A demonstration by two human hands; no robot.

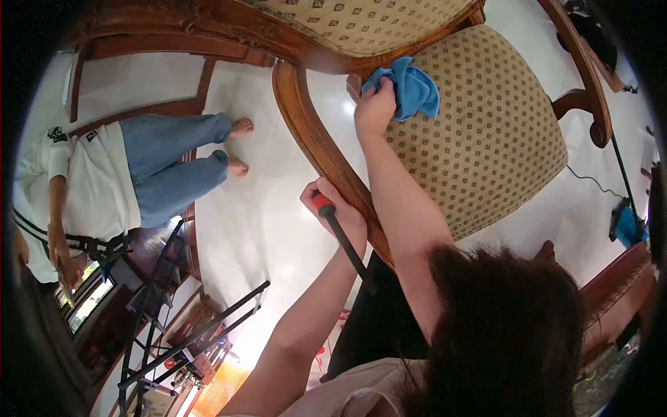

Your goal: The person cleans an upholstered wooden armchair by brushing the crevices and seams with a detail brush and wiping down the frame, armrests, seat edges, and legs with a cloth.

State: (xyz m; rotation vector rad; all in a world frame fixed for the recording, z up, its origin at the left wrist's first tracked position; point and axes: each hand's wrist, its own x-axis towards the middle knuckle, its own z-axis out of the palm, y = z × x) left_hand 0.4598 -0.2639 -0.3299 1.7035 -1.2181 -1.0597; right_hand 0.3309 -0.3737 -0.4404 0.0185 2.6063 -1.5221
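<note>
My right hand (376, 111) is closed on a crumpled blue cloth (415, 89), pressed against the rear corner of a chair seat (486, 132) near the backrest. Beige fabric with small dark diamonds covers the seat. The backrest (368, 28) has similar fabric in a carved brown wood frame. Below the cloth, my left hand (337, 212) is wrapped around the red end of a long black rod (347, 247), right beside the curved wooden armrest (316, 135). The rod's kind cannot be made out. Whether this hand also touches the armrest is unclear.
Another person (104, 174) in a white top and jeans stands barefoot at the left. Black metal legs of a stand (194, 340) rise at lower left. The other armrest (580, 69) is at right, with a cable (594, 181) beyond. Dark hair (507, 333) covers the lower right.
</note>
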